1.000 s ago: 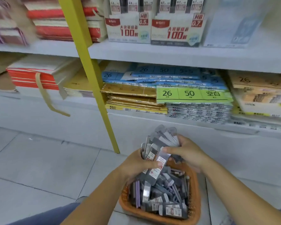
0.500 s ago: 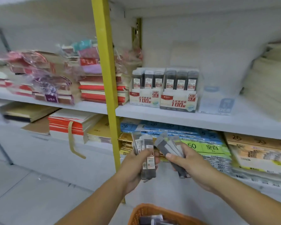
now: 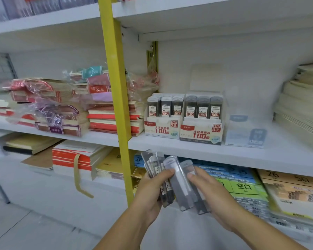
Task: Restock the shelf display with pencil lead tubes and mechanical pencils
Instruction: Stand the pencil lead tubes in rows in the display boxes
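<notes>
My left hand (image 3: 149,191) grips a fanned bundle of grey pencil lead tubes (image 3: 156,170) just below the middle shelf. My right hand (image 3: 209,192) holds two more lead tubes (image 3: 181,183) beside that bundle, thumb on top. On the white middle shelf (image 3: 188,147) above stand two display boxes: the HB 0.5 box (image 3: 161,129) and the HB 0.7 box (image 3: 201,133), each with a row of upright lead tubes. A pale translucent display box (image 3: 245,132) stands to their right. No mechanical pencils are recognisable.
A yellow upright post (image 3: 116,98) rises just left of my hands. Stacks of notebooks (image 3: 105,114) fill the shelf left of it, pale stacked pads (image 3: 302,107) the far right. Labelled paper packs (image 3: 246,188) lie on the lower shelf behind my hands.
Both hands lifted the tubes out of the orange basket on the floor up to shelf height. The view tilted upward, so the basket left the frame and the display boxes came closer.
</notes>
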Demonstrator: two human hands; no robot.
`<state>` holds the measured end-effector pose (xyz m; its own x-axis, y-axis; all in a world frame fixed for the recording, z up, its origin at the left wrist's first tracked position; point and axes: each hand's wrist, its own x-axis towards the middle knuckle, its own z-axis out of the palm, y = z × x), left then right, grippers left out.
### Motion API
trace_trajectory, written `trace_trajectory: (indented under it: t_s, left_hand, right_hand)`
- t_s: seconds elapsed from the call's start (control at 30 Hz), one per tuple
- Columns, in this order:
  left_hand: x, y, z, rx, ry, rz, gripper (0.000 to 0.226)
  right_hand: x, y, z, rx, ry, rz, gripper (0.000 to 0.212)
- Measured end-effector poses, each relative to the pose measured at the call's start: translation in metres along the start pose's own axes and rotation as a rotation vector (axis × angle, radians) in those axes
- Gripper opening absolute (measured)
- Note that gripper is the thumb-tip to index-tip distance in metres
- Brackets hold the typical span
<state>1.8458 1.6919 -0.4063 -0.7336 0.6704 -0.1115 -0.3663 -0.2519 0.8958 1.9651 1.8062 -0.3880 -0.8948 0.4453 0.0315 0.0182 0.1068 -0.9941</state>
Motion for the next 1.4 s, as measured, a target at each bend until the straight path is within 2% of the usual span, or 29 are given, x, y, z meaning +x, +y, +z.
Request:
trace_trajectory:
  t_s: [0.1,0.3,0.47,0.57,0.67,0.8,0.97,1.27,1.4]
  left_hand:
    - [0.001,-0.001,-0.001,-0.042,0.010,0.013,0.026]
    - [-0.002,0.002,0.010,-0.078,-0.027,0.051,0.035]
    - [0.005,0.002,0.009,-0.036,0.035,0.079,0.015]
    - [0.005,0.002,0.012,-0.016,0.075,0.074,0.012]
    - [0.005,0.003,0.013,-0.009,0.085,0.092,0.011]
    - [0.006,0.005,0.010,-0.006,0.089,0.106,0.012]
    - [0.006,0.009,0.007,-0.001,0.105,0.109,0.025]
    - [0.003,0.024,0.009,-0.036,0.107,0.116,0.019]
    - [0.011,0.055,0.012,-0.046,0.102,0.161,0.018]
  right_hand:
    - [0.002,0.000,0.000,-0.018,0.027,-0.055,0.028]
    - [0.003,-0.001,0.005,-0.012,0.072,-0.097,0.033]
    - [0.005,-0.009,0.005,-0.088,0.110,-0.101,0.033]
    - [0.010,-0.008,0.000,-0.134,0.144,-0.088,0.034]
    - [0.014,-0.005,-0.003,-0.144,0.108,-0.063,0.029]
    - [0.014,-0.007,-0.005,-0.120,0.047,-0.064,0.050]
    - [0.011,-0.009,-0.007,-0.097,0.050,-0.154,0.061]
    - [0.013,-0.028,-0.007,-0.072,0.110,-0.247,0.088]
    - [0.024,-0.092,-0.032,-0.166,0.247,-0.484,0.075]
